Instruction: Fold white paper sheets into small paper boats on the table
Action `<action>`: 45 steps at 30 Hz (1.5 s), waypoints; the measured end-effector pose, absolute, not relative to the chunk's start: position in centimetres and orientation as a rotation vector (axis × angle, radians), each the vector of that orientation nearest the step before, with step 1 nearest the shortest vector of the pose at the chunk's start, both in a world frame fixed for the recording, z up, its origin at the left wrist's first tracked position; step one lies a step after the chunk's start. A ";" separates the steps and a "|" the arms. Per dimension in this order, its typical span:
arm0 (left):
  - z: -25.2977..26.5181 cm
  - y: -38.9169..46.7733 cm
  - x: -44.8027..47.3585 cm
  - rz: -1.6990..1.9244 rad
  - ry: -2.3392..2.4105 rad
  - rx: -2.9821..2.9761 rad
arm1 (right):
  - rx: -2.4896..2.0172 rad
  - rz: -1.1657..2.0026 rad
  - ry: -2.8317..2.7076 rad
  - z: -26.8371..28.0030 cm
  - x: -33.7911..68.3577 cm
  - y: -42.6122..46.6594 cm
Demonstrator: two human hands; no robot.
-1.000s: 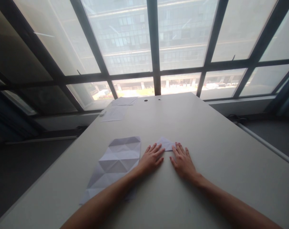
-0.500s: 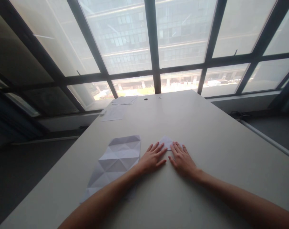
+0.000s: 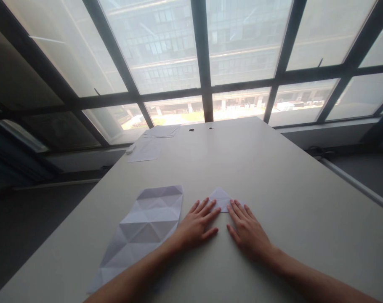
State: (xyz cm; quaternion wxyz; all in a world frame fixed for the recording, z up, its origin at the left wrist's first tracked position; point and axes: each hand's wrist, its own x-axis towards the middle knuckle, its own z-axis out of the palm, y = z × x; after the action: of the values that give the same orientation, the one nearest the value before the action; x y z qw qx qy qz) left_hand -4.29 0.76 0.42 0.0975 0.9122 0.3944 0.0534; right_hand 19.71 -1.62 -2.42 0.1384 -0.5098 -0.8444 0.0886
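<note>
A small piece of folded white paper [image 3: 221,198] lies on the table, its pointed top facing the window. Fingers spread, my left hand [image 3: 196,224] rests flat with its fingertips over the paper's left part. On the other side my right hand [image 3: 247,229] lies flat too, fingertips covering the right part. Only the middle and the tip of the paper show between them. Beside my left forearm is a larger creased sheet of paper [image 3: 150,214] with triangular fold lines; the forearm hides its lower right part.
The white table [image 3: 273,181] reaches to the window. At its far left lie several loose white sheets [image 3: 163,131], another sheet [image 3: 144,151] and a small white object [image 3: 130,149] at the edge. Two round holes [image 3: 191,130] show near the far end.
The hands, the folded paper and the creased sheet appear slightly lower in the picture, as the view has tilted. My hands stay flat on the folded paper, a little farther apart.
</note>
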 end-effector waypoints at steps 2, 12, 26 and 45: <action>0.3 0.8 -4.3 0.164 1.171 2.697 | -1.474 0.264 -2.435 -2.3 19.6 -1.5; -0.1 1.3 -4.4 0.201 1.198 2.735 | -1.483 0.308 -2.416 -1.9 19.2 -1.0; -0.5 3.2 -4.1 0.523 1.204 2.769 | -1.411 0.255 -2.414 -1.2 19.3 0.6; 1.7 2.3 -3.2 0.405 1.083 2.961 | -1.327 0.277 -2.382 -1.5 19.4 1.1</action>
State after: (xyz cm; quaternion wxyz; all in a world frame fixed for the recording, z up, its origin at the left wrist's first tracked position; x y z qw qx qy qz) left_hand -3.15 2.26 1.69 -0.0185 0.9313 0.3408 0.1275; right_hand 19.45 1.14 -1.53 0.1991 -0.4743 -0.8518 0.0992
